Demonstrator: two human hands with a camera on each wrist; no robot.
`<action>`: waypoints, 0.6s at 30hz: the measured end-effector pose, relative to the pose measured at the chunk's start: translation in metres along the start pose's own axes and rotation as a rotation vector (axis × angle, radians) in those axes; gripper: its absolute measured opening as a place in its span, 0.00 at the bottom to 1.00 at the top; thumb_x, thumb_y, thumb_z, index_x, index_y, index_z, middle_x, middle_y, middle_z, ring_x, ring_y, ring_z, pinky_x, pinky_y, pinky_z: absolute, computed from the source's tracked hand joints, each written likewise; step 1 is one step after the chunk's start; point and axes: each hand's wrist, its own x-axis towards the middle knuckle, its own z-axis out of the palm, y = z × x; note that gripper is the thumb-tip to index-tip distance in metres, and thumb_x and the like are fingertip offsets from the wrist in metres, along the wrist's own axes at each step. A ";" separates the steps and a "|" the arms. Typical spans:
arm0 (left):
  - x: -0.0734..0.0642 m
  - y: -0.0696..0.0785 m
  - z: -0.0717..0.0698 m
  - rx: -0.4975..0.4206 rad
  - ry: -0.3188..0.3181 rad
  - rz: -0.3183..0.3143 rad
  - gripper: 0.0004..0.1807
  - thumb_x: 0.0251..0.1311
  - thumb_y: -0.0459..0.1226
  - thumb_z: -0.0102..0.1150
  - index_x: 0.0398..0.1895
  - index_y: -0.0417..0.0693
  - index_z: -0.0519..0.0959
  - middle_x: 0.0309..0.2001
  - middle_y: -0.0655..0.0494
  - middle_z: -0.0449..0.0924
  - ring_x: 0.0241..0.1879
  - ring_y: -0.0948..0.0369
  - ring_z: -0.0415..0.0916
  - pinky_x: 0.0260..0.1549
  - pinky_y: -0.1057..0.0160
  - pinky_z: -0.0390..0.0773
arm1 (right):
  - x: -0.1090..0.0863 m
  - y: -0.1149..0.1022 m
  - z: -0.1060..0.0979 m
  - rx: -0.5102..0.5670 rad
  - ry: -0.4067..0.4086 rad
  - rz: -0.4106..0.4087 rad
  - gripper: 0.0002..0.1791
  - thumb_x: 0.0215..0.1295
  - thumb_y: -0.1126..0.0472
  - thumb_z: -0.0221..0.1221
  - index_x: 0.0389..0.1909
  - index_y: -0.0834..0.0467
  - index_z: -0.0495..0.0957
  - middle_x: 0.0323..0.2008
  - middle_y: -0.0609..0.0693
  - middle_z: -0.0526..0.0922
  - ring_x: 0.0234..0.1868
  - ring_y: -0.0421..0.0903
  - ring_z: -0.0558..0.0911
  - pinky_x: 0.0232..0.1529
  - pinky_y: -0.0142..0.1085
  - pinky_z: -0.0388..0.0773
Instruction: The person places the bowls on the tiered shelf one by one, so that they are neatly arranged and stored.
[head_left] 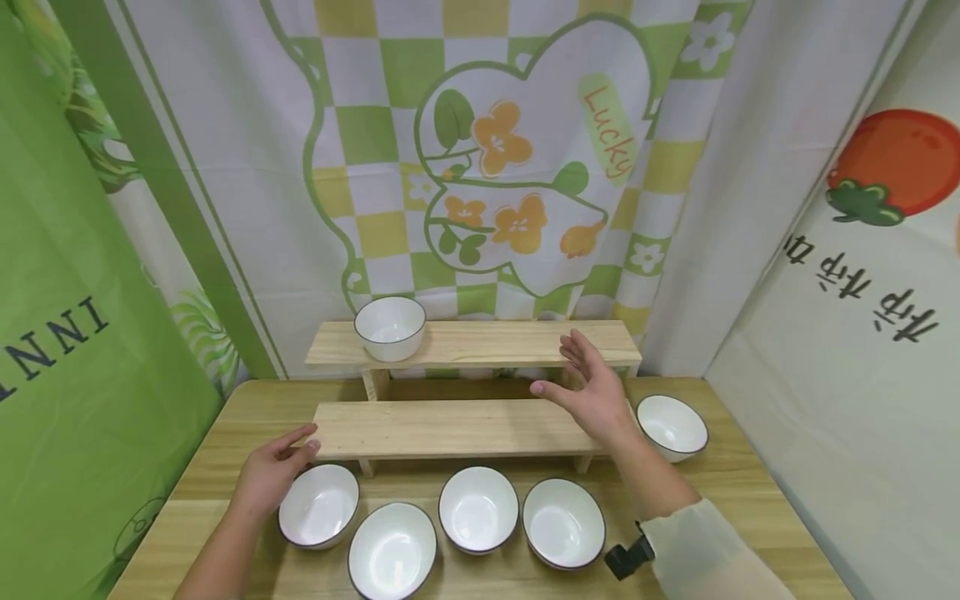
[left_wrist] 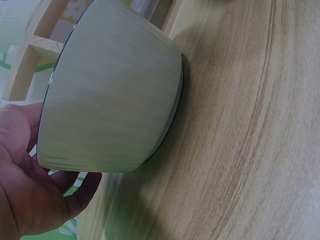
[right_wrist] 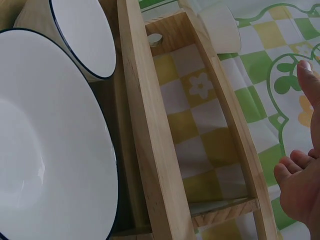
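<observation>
Four bowls (head_left: 478, 508) stand along the frame's bottom, presumably for easy reach; left hand (head_left: 268, 477) beside one, fingers relaxed; right hand (head_left: 592, 402) empty, fingers spread.

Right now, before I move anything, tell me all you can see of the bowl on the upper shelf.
The bowl is white and round, its wall narrowing towards the base, with a thin dark line around the rim. The smooth, shiny surface looks like glazed ceramic, though that's only by eye. It stands upright, mouth up, and the visible inside looks empty. It sits near the left end of the upper shelf, the only thing seen touching it. The underside is hidden.
</observation>
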 end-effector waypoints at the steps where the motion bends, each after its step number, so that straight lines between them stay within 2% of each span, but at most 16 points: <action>1: 0.000 0.000 0.000 -0.002 0.001 0.000 0.32 0.71 0.53 0.64 0.71 0.44 0.76 0.52 0.42 0.87 0.52 0.50 0.85 0.43 0.69 0.81 | -0.001 0.001 -0.001 0.002 0.004 -0.001 0.66 0.53 0.39 0.77 0.84 0.48 0.45 0.80 0.44 0.59 0.79 0.52 0.61 0.74 0.48 0.63; 10: 0.001 0.000 0.001 0.002 0.009 0.004 0.31 0.72 0.51 0.64 0.70 0.44 0.76 0.52 0.42 0.87 0.48 0.58 0.85 0.41 0.73 0.79 | -0.007 0.011 -0.009 0.007 0.027 -0.011 0.64 0.56 0.45 0.77 0.84 0.52 0.45 0.80 0.47 0.59 0.79 0.54 0.61 0.75 0.50 0.61; 18: 0.002 -0.002 0.001 0.006 0.000 0.001 0.33 0.70 0.54 0.64 0.71 0.45 0.76 0.52 0.43 0.87 0.52 0.51 0.85 0.41 0.71 0.80 | -0.014 0.013 -0.017 -0.002 0.048 0.043 0.67 0.53 0.43 0.79 0.85 0.51 0.44 0.80 0.47 0.58 0.79 0.54 0.60 0.74 0.49 0.62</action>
